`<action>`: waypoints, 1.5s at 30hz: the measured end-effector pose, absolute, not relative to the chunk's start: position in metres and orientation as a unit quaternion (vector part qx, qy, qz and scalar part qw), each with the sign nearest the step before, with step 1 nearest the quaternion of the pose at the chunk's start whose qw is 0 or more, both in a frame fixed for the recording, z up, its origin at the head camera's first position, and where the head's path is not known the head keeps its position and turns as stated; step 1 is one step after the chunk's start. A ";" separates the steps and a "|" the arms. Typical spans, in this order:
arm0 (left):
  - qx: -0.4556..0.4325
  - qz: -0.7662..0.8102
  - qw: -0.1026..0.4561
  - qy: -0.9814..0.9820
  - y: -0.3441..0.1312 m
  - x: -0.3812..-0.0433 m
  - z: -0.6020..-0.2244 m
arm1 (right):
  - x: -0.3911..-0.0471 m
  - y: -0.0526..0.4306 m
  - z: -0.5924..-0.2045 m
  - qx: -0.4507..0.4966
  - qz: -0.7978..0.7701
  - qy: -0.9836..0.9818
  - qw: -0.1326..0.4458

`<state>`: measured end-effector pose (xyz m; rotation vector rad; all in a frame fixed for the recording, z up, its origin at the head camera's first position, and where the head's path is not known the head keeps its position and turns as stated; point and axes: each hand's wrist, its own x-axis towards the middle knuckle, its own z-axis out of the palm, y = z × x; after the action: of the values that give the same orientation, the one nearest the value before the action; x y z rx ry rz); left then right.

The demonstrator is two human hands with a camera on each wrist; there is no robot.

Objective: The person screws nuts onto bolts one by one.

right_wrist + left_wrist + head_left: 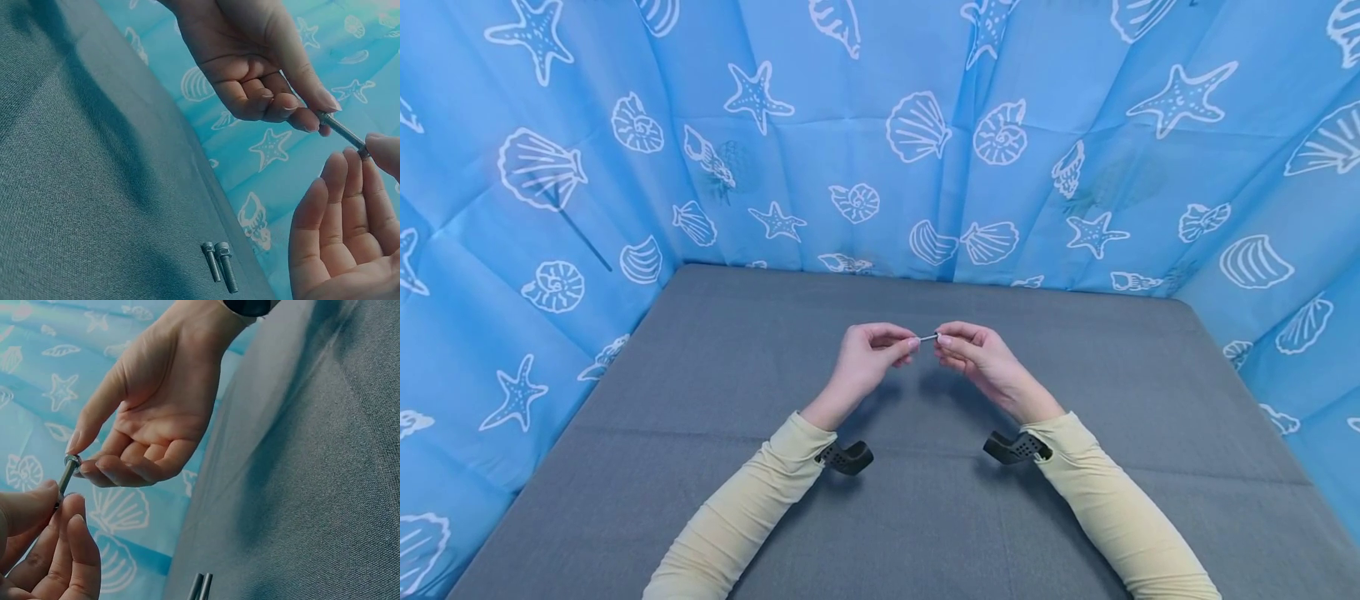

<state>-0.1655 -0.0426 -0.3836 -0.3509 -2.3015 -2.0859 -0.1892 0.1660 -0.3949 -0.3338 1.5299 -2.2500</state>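
We see two bare hands meeting over the grey desk [917, 533], with a slim metal bolt [928, 337] strung between them. The left grip [880, 354] pinches one end between thumb and fingertips; the right grip [981, 358] pinches the other end the same way, so the bolt hangs clear of the desk with its middle bare. A wider, shiny collar shows at the right grip's thumb, but the fingers partly cover both ends and we cannot tell head from nut.

We judge that holding it by its tips leaves the shank free and lets one end be steadied against the other.

In the right wrist view, two more pieces lie on the desk apart from either grip: a thinner bolt [212, 262] and, just beside it, a thicker bolt [227, 269]. They lie nearly parallel, heads the same way, probably to keep them together and out of the working space.
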 end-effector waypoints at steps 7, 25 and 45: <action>-0.099 -0.688 0.006 -0.719 -0.042 -0.166 -0.383 | -0.190 0.165 -0.394 -0.130 -0.765 0.615 0.141; -0.112 -0.703 0.006 -0.702 -0.043 -0.168 -0.383 | -0.194 0.169 -0.392 -0.218 -0.631 0.744 0.002; -0.096 -0.700 0.028 -0.707 -0.040 -0.170 -0.377 | -0.198 0.164 -0.383 -0.203 -0.645 0.735 0.052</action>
<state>-0.1700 -0.0405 -0.3770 -0.2950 -2.1819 -2.1625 -0.1976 0.1642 -0.3829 -0.6163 2.2352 -1.9629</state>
